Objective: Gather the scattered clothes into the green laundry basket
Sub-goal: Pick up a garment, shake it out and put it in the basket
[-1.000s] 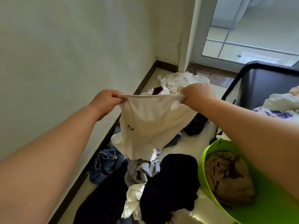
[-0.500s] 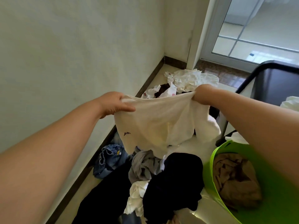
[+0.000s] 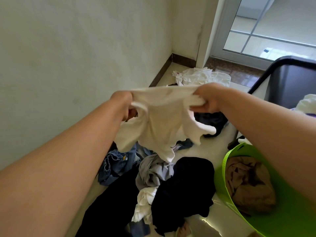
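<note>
Head view, hands: the left hand (image 3: pixel 121 106) and right hand (image 3: pixel 207 98) each grip an end of a white garment (image 3: pixel 159 124), held stretched between them, clear of the floor.
Head view, basket: the green laundry basket (image 3: pixel 222 183) sits at lower right, just beside the pile, with one brown garment (image 3: pixel 248 185) inside.
Head view, left to gather: a black garment (image 3: pixel 184 190), grey cloth (image 3: pixel 150 173), jeans (image 3: pixel 116 166) and a white heap (image 3: pixel 200 76) by the door lie on the floor.
Progress: early, judging by the pile.
</note>
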{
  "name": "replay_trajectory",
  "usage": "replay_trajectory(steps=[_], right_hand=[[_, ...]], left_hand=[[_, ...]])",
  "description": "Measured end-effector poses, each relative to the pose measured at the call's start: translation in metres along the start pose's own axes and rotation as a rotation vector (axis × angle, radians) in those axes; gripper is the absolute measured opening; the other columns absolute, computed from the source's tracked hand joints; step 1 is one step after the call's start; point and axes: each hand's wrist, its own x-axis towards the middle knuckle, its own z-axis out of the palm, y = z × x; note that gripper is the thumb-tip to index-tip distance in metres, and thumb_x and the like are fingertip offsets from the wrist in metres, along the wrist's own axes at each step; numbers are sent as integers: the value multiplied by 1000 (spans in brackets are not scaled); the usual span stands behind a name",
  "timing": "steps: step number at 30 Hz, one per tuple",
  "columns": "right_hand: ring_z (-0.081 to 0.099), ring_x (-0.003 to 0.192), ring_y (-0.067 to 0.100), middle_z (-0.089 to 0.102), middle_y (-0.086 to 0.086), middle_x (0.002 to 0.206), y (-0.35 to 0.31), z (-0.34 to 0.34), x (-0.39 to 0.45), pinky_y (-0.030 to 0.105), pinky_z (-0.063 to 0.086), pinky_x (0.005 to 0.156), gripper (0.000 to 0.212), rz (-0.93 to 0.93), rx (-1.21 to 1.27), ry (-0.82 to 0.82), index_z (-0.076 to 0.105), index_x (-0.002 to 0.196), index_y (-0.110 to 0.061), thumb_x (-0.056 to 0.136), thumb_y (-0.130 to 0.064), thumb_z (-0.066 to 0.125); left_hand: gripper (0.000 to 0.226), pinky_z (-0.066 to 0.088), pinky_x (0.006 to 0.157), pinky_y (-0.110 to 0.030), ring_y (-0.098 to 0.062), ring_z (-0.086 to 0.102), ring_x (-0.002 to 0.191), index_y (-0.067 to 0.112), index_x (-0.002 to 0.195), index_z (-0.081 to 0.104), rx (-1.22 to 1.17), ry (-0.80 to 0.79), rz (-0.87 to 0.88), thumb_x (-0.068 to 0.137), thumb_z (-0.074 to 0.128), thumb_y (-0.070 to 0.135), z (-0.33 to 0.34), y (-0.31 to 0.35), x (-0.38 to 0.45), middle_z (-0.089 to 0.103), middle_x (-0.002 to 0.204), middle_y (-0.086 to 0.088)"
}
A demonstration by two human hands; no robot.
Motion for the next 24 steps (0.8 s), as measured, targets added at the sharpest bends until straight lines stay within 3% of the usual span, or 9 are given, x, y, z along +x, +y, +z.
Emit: replay_trajectory(steps=[2, 3, 6, 10, 12, 14, 17, 20, 24], right_hand=[[65, 94, 27, 62, 10, 113, -12, 5, 3, 43, 61, 60, 24, -183, 463, -58, 62, 111, -15, 95, -5, 46], [65, 97, 25, 64, 7, 112, -20, 8, 1, 45, 61, 71, 32, -310, 560, -25, 64, 112, -20, 94, -4, 44], [66, 100, 23, 64, 1, 102, -34, 15, -10, 44, 56, 90, 31, -588, 197, 128, 63, 117, -20, 92, -10, 48], [61, 89, 19, 63, -2, 89, -28, 8, -12, 39, 53, 87, 25, -622, -21, 179, 66, 112, -15, 91, -17, 52], [65, 92, 20, 69, -1, 95, -20, 3, -18, 36, 53, 84, 18, -666, -96, 153, 67, 97, -27, 84, -20, 56], [63, 91, 26, 67, 7, 98, -15, 0, -15, 38, 54, 79, 33, -688, -268, 88, 61, 102, -20, 70, -18, 58], [48, 75, 21, 51, 5, 86, -8, -1, -13, 27, 38, 58, 38, -746, -692, 138, 49, 117, -10, 80, -4, 50], [56, 86, 22, 62, 3, 97, -1, -6, -16, 27, 38, 64, 45, -874, -838, 365, 53, 127, -17, 87, -1, 45], [59, 87, 30, 67, 11, 97, -1, -10, -28, 35, 46, 68, 32, -873, -1017, 667, 66, 106, -12, 85, 0, 46]], left_hand=[[27, 39, 37, -16, -12, 45, 30, 15, 72, 58, -277, -39, 77, 91, 40, 6, 1, 19, -5, 54, 63, 1], [26, 47, 43, -20, -12, 58, 43, 17, 84, 65, -335, -21, 183, 92, 41, 9, 2, 29, -10, 63, 75, 1], [41, 57, 85, -35, -22, 66, 100, 19, 114, 68, -350, 38, 466, 87, 39, 12, 6, 48, -17, 69, 113, -3], [36, 61, 74, -44, -32, 69, 90, 20, 98, 68, -323, 42, 357, 92, 35, 7, 11, 43, -25, 68, 102, -11], [38, 60, 78, -42, -26, 67, 89, 24, 86, 64, -264, -11, 404, 93, 34, 3, 13, 34, -23, 65, 95, -4], [29, 58, 79, -37, -19, 62, 83, 25, 80, 61, -140, -95, 504, 90, 45, 2, 13, 24, -20, 62, 86, 2], [26, 49, 77, -31, -19, 56, 88, 17, 104, 60, 192, -231, 682, 83, 60, 2, 16, 11, -15, 60, 94, 0], [37, 43, 75, -32, -20, 52, 89, 13, 125, 54, 550, 18, 853, 88, 55, 8, 20, 0, -9, 59, 104, -3], [17, 43, 65, -33, -29, 61, 80, 7, 94, 69, 616, 350, 936, 85, 55, 12, 21, 1, -4, 69, 90, -10]])
